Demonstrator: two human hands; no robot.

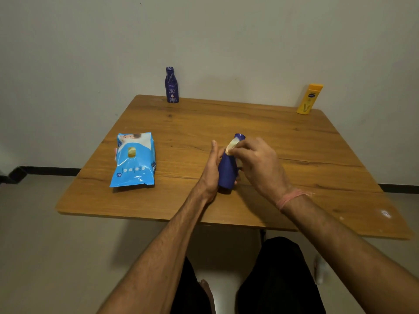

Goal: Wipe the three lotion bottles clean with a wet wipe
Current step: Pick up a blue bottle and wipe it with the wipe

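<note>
Head view, left to right: wipe pack (133, 159) lies flat on the table (294, 141), a wipe showing in its top opening; navy bottle (172, 85) upright at the far edge. At centre, left hand (209, 175) grips the blue bottle (227, 171), cap tilted away, while right hand (258, 164) pinches a wipe (231, 146) against its neck. Yellow bottle (309, 99) stands upright far right.

Single head-worn view, wide-angle; looked forward and down over wooden table (294, 155) toward wall (90, 53), close above forearms. No second view.
</note>
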